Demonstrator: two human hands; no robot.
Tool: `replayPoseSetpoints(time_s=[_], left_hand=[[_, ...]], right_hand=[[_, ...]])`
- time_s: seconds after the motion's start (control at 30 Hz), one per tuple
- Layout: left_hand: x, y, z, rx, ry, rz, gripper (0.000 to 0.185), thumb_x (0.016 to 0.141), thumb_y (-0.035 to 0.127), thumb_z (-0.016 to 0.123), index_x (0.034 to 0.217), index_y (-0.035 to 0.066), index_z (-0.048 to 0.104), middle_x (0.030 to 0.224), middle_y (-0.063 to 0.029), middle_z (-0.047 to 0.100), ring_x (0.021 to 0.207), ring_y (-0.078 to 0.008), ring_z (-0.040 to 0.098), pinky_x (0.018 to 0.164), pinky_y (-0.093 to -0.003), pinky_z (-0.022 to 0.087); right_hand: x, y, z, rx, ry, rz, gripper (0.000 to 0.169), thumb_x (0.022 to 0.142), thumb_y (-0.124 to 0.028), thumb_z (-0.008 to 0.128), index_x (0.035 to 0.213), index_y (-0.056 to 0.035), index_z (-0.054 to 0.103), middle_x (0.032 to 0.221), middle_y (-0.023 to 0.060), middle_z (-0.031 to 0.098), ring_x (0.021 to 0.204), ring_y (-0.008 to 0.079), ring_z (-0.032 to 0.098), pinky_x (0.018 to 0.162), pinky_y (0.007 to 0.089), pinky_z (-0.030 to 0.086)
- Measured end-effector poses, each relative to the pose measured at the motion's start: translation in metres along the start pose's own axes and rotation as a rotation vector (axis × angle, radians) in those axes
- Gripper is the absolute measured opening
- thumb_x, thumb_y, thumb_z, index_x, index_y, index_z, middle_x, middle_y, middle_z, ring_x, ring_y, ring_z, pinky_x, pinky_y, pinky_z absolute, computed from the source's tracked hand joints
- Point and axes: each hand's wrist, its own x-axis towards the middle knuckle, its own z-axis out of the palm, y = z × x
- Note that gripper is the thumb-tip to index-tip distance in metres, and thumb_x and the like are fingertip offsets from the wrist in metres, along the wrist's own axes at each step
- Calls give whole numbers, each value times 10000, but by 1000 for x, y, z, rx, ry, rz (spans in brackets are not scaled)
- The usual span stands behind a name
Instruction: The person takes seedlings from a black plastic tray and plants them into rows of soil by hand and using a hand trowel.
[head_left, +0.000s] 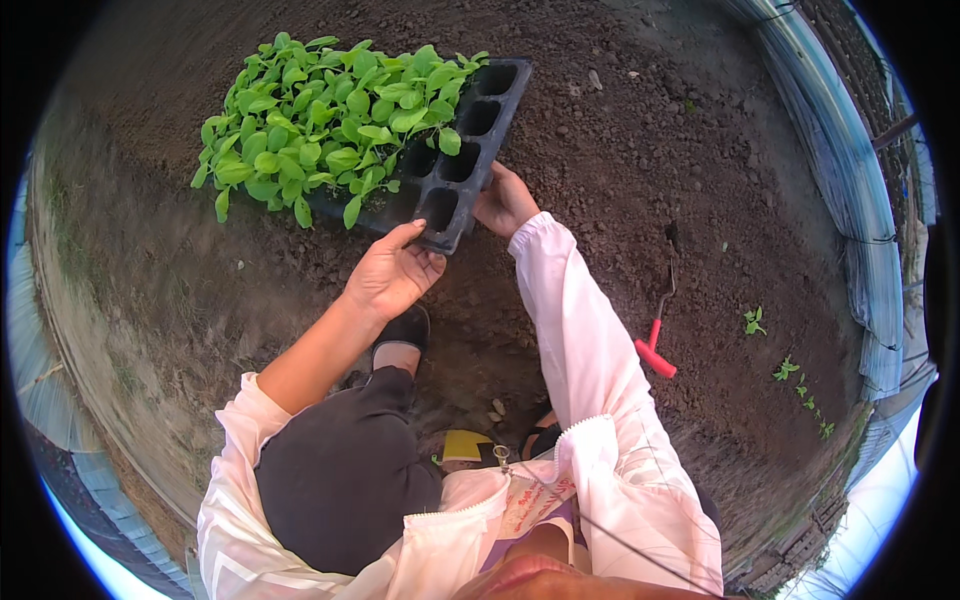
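Note:
A black plastic seedling tray (496, 142) is held above the soil, tilted, in both hands. Leafy green seedlings (330, 127) crowd its left and middle cells, while several cells along the right end are dark and without plants. My left hand (397, 271) pinches the near corner, thumb on the top rim and fingers curled below. At the right end, my right hand (506, 201) grips the edge; its fingers are partly hidden under the tray.
On the soil (615, 180) to the right lies a red T-handled hand tool (656, 349) with a thin metal shank, near a small hole (671, 232). Several seedlings (786, 367) stand in a row beyond it. Plastic sheeting (832, 165) borders the right side. A yellow object (463, 445) lies near my feet.

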Motion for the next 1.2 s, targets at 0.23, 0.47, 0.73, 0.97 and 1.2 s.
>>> replayPoseSetpoints(time_s=[0.23,0.47,0.73,0.97,1.2], left_hand=[[-23,8,0,5,24,27,95,949,107,654,1022,50,631,955,-73,695,720,-163,596,709,-314,511],[-25,6,2,37,69,4,104,940,109,664,1015,46,631,925,-68,696,698,-157,591,696,-313,507],[-23,1,-3,82,96,10,149,934,118,677,1052,45,622,957,-74,688,757,-156,601,688,-298,500],[-20,-3,-11,122,115,23,217,929,136,690,1112,54,606,1046,-83,677,848,-160,618,686,-289,489],[-8,-7,-27,163,65,22,155,938,143,683,1069,68,647,1013,-59,705,863,-150,639,699,-290,489]], right_hand=[[29,23,11,167,-206,-147,281,989,-192,612,1211,-21,614,1144,125,698,1027,261,690,948,489,556],[31,30,8,98,-187,-250,232,940,-75,648,1149,24,624,1080,139,709,926,246,718,857,430,610],[27,32,6,58,-214,-280,170,921,-21,631,1078,43,644,988,131,723,835,244,731,789,423,628],[36,23,-8,-57,-117,-263,265,947,-122,640,1196,-43,598,1078,94,696,906,232,715,769,419,625],[26,10,-14,-267,-82,-323,309,961,-159,661,1233,-20,610,1128,103,692,963,203,691,851,379,589]])
